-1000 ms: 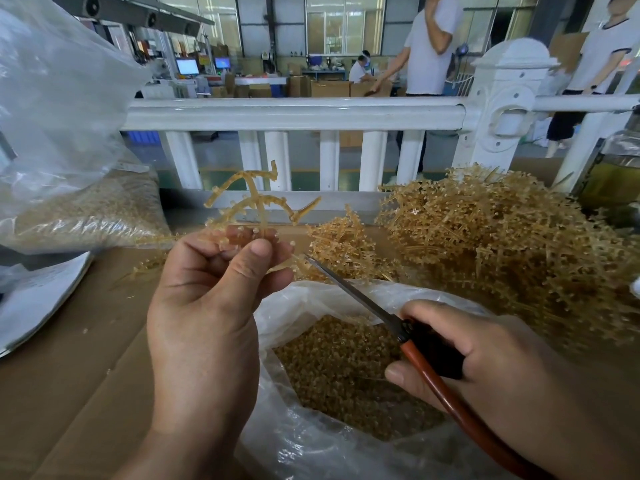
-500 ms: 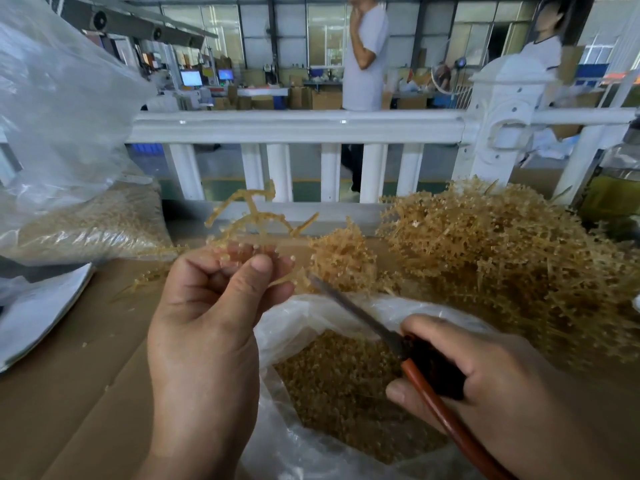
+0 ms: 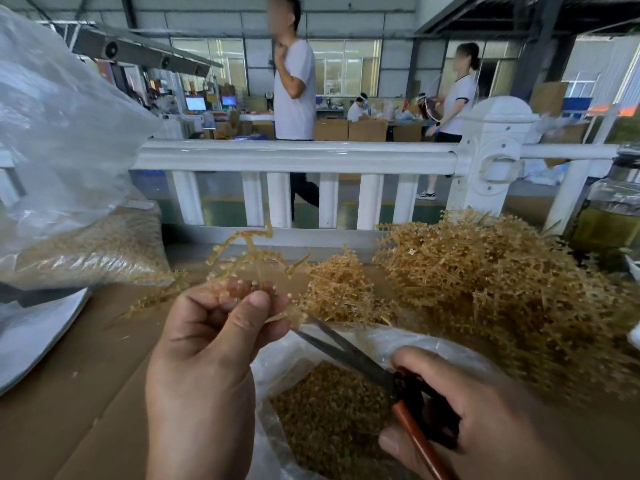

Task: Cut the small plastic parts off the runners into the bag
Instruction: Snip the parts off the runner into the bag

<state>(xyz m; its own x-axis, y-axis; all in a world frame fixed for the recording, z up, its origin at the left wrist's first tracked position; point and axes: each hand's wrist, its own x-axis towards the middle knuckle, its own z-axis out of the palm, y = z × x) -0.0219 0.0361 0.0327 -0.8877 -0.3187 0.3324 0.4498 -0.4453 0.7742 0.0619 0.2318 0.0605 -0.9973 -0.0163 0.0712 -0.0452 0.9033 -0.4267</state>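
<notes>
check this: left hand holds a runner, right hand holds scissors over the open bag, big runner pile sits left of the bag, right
Not quite: the head view shows the big runner pile right of the bag, not left. The left hand does hold a runner, the right hand scissors over the open bag.

The runner (image 3: 249,261) and the heap (image 3: 502,296) are translucent amber plastic with a slight sheen, knobbly along the branches. The bag (image 3: 277,368) is thin clear plastic film, glossy and crinkled; the scissors (image 3: 349,353) have dull grey metal blades and a smooth, shiny red-brown handle. The tabletop (image 3: 86,393) is matt brown cardboard, the railing (image 3: 294,155) smooth glossy white, the jar (image 3: 609,202) clear glass.
</notes>
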